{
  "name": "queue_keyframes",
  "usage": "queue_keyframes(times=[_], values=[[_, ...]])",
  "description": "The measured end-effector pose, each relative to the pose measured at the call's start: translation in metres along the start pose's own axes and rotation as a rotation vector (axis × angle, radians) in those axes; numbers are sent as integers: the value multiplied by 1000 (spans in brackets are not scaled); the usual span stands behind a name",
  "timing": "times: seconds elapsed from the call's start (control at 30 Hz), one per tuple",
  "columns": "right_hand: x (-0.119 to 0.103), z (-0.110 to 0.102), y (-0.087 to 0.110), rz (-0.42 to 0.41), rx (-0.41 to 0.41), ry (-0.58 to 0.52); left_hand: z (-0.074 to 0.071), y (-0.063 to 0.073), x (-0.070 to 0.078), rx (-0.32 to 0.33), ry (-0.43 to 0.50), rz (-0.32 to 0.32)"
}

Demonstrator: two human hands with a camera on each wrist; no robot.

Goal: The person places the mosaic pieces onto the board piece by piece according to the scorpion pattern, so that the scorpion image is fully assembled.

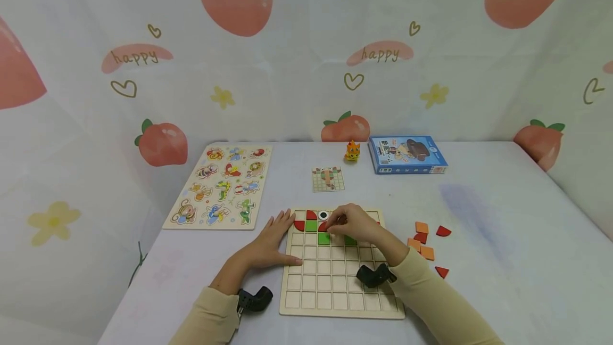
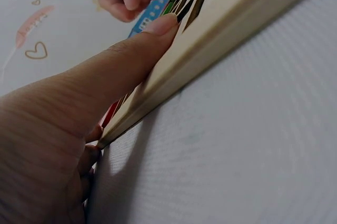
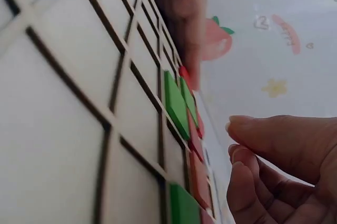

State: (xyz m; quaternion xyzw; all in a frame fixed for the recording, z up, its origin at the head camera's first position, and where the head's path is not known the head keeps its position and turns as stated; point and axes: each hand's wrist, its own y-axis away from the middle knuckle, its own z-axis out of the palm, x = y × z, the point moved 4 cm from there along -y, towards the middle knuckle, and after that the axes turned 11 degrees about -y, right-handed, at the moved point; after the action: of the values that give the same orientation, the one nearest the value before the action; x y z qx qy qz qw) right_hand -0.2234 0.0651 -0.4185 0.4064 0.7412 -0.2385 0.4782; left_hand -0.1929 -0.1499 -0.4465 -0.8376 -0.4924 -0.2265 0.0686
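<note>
A wooden grid board (image 1: pixel 337 284) lies in front of me. My left hand (image 1: pixel 269 245) rests along its left edge, fingers spread, with the thumb (image 2: pixel 152 29) on top of the rim. Above the upper rows hovers my right hand (image 1: pixel 358 223), its fingers loosely bent. In the right wrist view, nothing shows between its thumb (image 3: pixel 263 129) and fingers. Close below those fingertips lies a red quarter-round tile (image 1: pixel 322 226). Around it sit a white eye tile (image 1: pixel 323 215), green square tiles (image 1: pixel 324 238) and more red tiles (image 1: pixel 311 215). The right hand hides part of the upper rows.
Loose orange square tiles (image 1: pixel 421 227) and red tiles (image 1: pixel 443 231) lie right of the board. Behind it are a pattern card (image 1: pixel 328 180), an orange toy figure (image 1: pixel 352 151) and a blue box (image 1: pixel 407 156). An animal puzzle board (image 1: pixel 222 190) lies at the back left.
</note>
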Motion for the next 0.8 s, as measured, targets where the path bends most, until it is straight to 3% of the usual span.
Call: queue_keyframes(times=[0.2,0.4,0.8], values=[[7,-24,8,15,37,-6,0,0,0,8,-8,12],[13,-57,27,76,132,-18,1,0,0,8,-13,11],[37,-112,68,172,254,74,1,0,0,7,-18,-2]])
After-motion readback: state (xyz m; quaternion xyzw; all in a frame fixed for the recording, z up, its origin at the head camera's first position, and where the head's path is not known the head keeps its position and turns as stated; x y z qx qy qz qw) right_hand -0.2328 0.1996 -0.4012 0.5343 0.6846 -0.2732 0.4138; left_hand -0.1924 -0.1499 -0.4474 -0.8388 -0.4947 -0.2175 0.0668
